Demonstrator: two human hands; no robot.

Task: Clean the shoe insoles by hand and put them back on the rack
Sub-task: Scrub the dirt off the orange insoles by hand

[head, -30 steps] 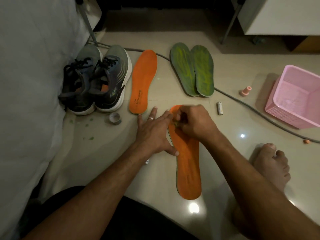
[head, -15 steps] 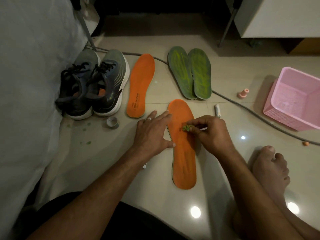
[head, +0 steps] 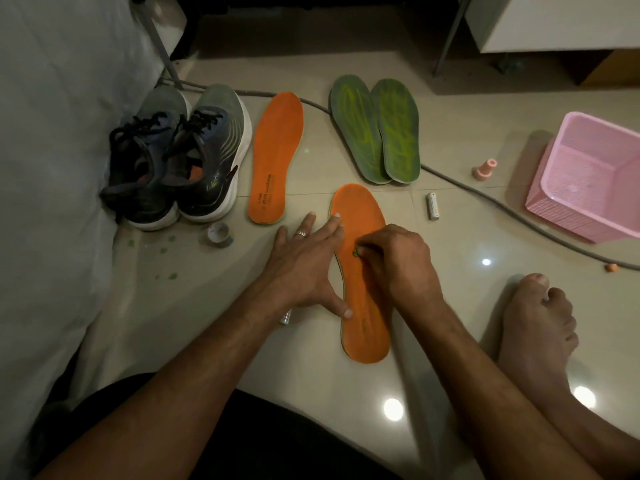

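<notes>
slip risk: near orange insole [head: 360,271] pinned only at edge by flat spread left hand [head: 304,268], right hand [head: 394,261] pinching small green bit [head: 355,252] mid-insole, could skid on glossy floor [head: 450,306].

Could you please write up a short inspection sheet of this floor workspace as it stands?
Surface: glossy tiled floor, small green flecks near the shoes.
Job's things: near orange insole flat under both hands; second orange insole beside the pair of shoes; two green insoles overlapping.
Clutter: two batteries, tape roll, pink cap, pink basket.
Grippers: left hand flat, pressing the near insole's edge; right hand pinching a small green bit on it.
Cables: grey cable running across the floor behind the insoles.
Surroundings: white sheet at left, bare foot at right; rack: nothing seen.
</notes>
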